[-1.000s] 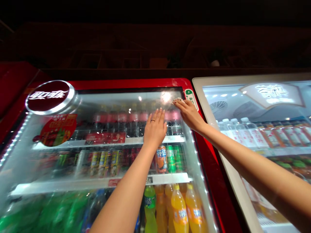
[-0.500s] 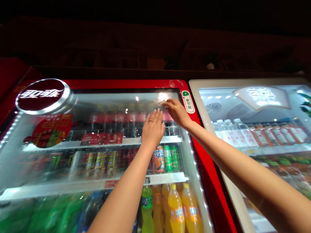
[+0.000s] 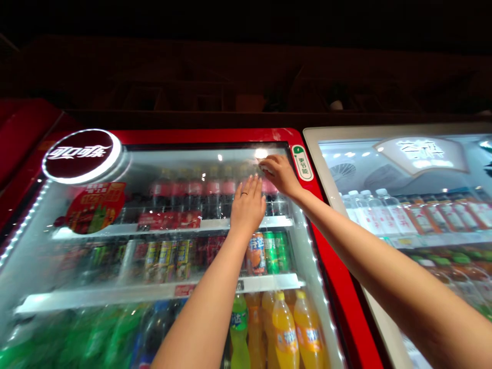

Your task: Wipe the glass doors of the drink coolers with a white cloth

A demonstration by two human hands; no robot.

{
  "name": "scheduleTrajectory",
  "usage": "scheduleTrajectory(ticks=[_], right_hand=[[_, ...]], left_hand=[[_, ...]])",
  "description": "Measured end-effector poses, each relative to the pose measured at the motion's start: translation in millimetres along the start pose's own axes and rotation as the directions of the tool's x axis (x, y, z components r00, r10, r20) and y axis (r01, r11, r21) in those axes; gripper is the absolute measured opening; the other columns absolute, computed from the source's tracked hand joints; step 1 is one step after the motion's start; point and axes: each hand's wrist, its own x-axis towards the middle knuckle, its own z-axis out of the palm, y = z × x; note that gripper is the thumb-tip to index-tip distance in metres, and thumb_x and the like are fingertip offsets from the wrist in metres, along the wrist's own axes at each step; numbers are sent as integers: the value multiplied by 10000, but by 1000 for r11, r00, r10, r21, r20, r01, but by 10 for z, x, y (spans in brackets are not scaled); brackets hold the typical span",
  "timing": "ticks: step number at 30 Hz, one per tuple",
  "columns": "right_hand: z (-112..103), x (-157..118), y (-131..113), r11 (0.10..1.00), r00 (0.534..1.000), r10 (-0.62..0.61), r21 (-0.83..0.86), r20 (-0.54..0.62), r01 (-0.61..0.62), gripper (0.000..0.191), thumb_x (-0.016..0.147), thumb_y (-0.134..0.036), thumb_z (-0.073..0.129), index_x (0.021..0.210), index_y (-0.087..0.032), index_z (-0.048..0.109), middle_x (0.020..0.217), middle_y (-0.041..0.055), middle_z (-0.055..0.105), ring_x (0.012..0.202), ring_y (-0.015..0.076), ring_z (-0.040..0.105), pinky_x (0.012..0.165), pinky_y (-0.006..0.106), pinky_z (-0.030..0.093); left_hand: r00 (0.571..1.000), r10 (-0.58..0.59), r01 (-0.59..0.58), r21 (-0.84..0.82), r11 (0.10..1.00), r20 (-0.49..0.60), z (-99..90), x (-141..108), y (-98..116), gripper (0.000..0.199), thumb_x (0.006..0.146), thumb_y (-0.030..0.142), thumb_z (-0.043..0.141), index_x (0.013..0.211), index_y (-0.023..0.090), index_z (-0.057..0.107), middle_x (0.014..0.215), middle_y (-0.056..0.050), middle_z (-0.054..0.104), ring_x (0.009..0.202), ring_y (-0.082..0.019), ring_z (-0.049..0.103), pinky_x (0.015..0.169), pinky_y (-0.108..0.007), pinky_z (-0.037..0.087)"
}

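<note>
My left hand (image 3: 249,205), a thin dark ring on one finger, lies flat on the glass door (image 3: 169,160) of a red-framed drinks cooler, its fingers stretched upward. Just above and to the right, my right hand (image 3: 280,175) is bent at the wrist with its fingers pinched close to the glass. A small pale bit shows at those fingertips, too little of it to name. Behind the glass, dark bottles with red labels (image 3: 213,188) stand on the top shelf. Cans, among them an orange can (image 3: 256,254), fill the shelf below.
A round lit sign (image 3: 81,156) and a red round sticker (image 3: 96,207) are at the cooler's upper left. Orange drink bottles (image 3: 285,328) stand low inside. A second, pale-framed cooler (image 3: 314,138) adjoins on the right. Above runs a dark ledge with a small white pot (image 3: 336,105).
The whole view has shifted, so the coolers sit slightly farther right. My left hand stays flat on the glass; my right fingers remain pinched near the same upper corner.
</note>
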Motion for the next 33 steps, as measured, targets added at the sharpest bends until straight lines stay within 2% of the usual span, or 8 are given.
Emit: scheduleTrajectory(ticks=[4, 8, 12, 16, 19, 22, 27, 33], right_hand=[[-145, -107, 147, 998, 998, 59, -32, -3, -59, 303, 923, -169, 601, 1165, -277, 748, 1187, 128, 732, 1108, 334, 651, 1027, 590, 533], [-204, 71, 248, 983, 987, 151, -97, -59, -156, 314, 877, -117, 580, 1109, -229, 760, 1201, 182, 692, 1180, 405, 593, 1038, 652, 513], [-50, 265, -26, 988, 993, 113, -105, -23, -115, 470, 904, -50, 476, 1265, -218, 726, 1242, 171, 726, 1245, 387, 580, 1067, 594, 539], [72, 172, -362, 998, 999, 37, -52, 38, -35, 541, 883, -52, 499, 1382, -189, 656, 1252, 167, 755, 1261, 362, 598, 1068, 556, 569], [78, 8, -466, 999, 998, -11, -52, 69, 14, 490, 925, -153, 575, 1405, -199, 664, 1437, 162, 703, 1315, 372, 575, 1148, 589, 532], [49, -61, -417, 998, 998, -35, -47, 57, 38, 454, 981, -225, 565, 1418, -228, 688, 1628, 141, 569, 1399, 383, 535, 1203, 645, 484], [112, 119, -361, 999, 999, 44, 0, -4, -44, 421, 1002, -183, 516, 1312, -313, 768, 1417, 105, 714, 1302, 347, 616, 1141, 648, 531], [370, 155, -788, 998, 995, -53, 41, 81, 50, 345, 1027, -223, 596, 1285, -335, 796, 1302, 86, 765, 1208, 292, 663, 1086, 503, 577]], left_hand=[[1000, -1, 1, -27, 1000, 7, -18, -3, 4, 603, 1118, 254, 376, 1702, 102, 373, 1799, -111, 326, 1691, -256, 291, 1406, -493, 258], [1000, 5, -5, -45, 999, 2, -34, -2, 14, 601, 1119, 252, 379, 1697, 88, 374, 1796, -118, 331, 1692, -259, 290, 1405, -506, 258], [1000, 10, -10, -101, 995, 0, -70, 11, -10, 573, 1103, 226, 412, 1656, 81, 450, 1779, -133, 375, 1684, -258, 312, 1407, -494, 263], [999, 25, -18, -229, 973, 26, -137, -71, -166, 533, 1069, 146, 410, 1579, 110, 563, 1708, -116, 515, 1646, -216, 400, 1394, -444, 310], [997, 73, -61, -281, 958, 34, -195, -239, -378, 542, 1054, 133, 422, 1572, 159, 579, 1686, -86, 549, 1623, -198, 441, 1379, -441, 346], [997, 74, -65, -252, 966, 27, -253, -393, -602, 555, 1050, 130, 421, 1581, 174, 573, 1707, -69, 520, 1638, -198, 413, 1385, -454, 332], [999, 16, -21, -166, 986, -32, -316, -418, -858, 570, 1044, 122, 413, 1583, 206, 579, 1725, -55, 494, 1647, -211, 399, 1372, -473, 364], [998, 14, -22, -124, 992, -66, -302, -423, -912, 594, 1039, 122, 414, 1619, 174, 533, 1729, -74, 490, 1644, -225, 407, 1379, -472, 350]])
